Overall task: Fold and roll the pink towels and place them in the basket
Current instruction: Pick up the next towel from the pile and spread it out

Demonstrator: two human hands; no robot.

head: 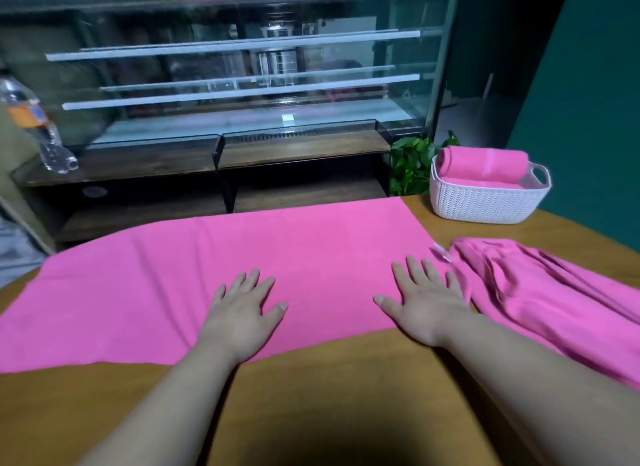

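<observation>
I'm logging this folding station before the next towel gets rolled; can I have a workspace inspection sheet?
Surface: brown wooden table.
Job's things: flat pink towel spread across it; crumpled pink towel at right; white perforated plastic basket far right holding rolled pink towels.
Clutter: clear plastic bottle with orange label, on the dark wooden shelf at left.
Grippers: left hand and right hand lie flat on the spread towel, fingers straight.
Cables: nothing seen.
Surroundings: glass display case, green leafy plant, teal wall.

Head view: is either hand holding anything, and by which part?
Nothing held: left hand and right hand lie flat, fingers straight, on the spread pink towel.
</observation>
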